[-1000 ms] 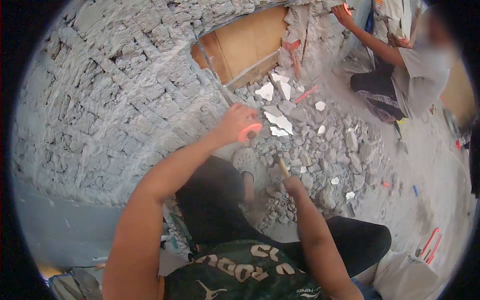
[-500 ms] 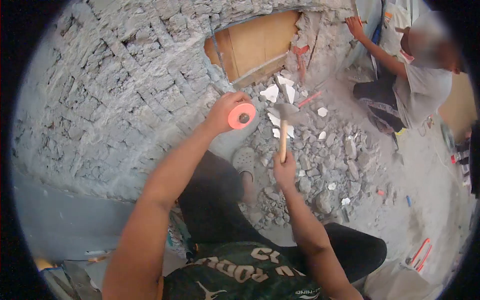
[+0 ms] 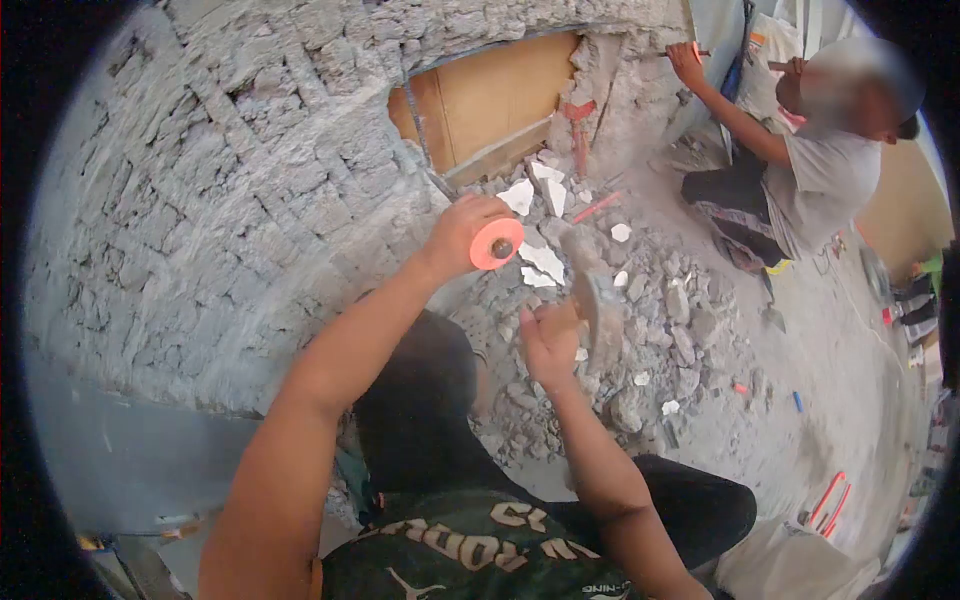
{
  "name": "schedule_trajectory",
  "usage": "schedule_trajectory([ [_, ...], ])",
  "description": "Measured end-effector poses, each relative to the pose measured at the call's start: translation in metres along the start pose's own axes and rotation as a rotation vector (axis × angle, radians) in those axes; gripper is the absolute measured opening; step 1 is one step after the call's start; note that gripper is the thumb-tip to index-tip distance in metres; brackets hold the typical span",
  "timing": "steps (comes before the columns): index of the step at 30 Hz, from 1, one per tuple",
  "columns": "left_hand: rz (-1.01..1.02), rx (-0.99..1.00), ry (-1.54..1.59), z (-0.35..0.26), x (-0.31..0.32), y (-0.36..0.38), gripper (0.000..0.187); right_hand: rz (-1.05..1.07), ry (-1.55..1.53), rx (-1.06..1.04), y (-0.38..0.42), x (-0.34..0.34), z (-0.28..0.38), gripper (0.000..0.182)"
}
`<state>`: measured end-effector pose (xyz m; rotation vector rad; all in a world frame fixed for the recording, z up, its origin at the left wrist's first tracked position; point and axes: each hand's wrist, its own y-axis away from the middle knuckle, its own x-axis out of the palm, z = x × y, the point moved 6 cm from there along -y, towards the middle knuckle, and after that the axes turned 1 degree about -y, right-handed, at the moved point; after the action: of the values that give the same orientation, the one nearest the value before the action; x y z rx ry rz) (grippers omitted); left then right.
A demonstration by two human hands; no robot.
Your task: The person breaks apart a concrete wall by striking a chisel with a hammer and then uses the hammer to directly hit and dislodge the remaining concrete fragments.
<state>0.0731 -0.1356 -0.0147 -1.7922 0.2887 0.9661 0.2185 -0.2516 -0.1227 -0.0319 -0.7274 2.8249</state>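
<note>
My left hand [image 3: 468,236] is wrapped round a chisel with a round orange hand guard [image 3: 497,245]; the chisel's metal end faces me, and its shaft points at the rough wall [image 3: 300,170] near the lower left corner of an opening. My right hand [image 3: 551,342] is closed on a hammer, whose head [image 3: 598,310] is blurred by motion, to the right of and below the guard. The hammer's head and the chisel are apart. Most of the hammer's handle is hidden by my fingers.
Broken rubble [image 3: 690,330] covers the floor below the opening, which shows a wooden board [image 3: 500,95]. At the right a co-worker [image 3: 825,170] crouches, one hand on a chisel against the wall. A red-handled tool [image 3: 828,505] lies at the lower right.
The hammer has swung from upright, above my right hand, to a blurred tilt at its right. My right hand has moved slightly left and down. The view has shifted a little.
</note>
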Motion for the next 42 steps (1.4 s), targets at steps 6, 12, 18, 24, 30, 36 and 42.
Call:
schedule_trajectory([
  [6,0.050,0.076,0.035,-0.007,0.011,0.009,0.027,-0.021,0.222,0.008,0.000,-0.023,-0.036,0.019],
  [12,0.148,0.009,0.143,0.002,0.027,0.013,0.028,-0.133,0.191,0.037,-0.017,-0.036,-0.048,0.027],
  [18,0.153,-0.138,0.155,0.019,0.034,0.010,0.029,-0.120,0.042,0.253,-0.013,-0.029,-0.063,0.025],
  [24,0.158,-0.137,0.148,0.021,0.038,0.004,0.028,-0.105,0.003,0.171,-0.009,-0.037,-0.042,0.018],
  [30,0.183,-0.137,0.179,0.030,0.038,0.004,0.028,-0.159,-0.599,-0.038,-0.021,-0.045,0.022,0.018],
  [36,0.211,-0.197,0.210,0.021,0.034,-0.002,0.030,-0.162,-0.415,-0.134,-0.028,-0.063,0.032,0.016],
  [42,0.203,-0.169,0.106,0.028,0.036,0.000,0.033,-0.088,-0.478,0.015,-0.022,-0.052,0.022,0.014],
])
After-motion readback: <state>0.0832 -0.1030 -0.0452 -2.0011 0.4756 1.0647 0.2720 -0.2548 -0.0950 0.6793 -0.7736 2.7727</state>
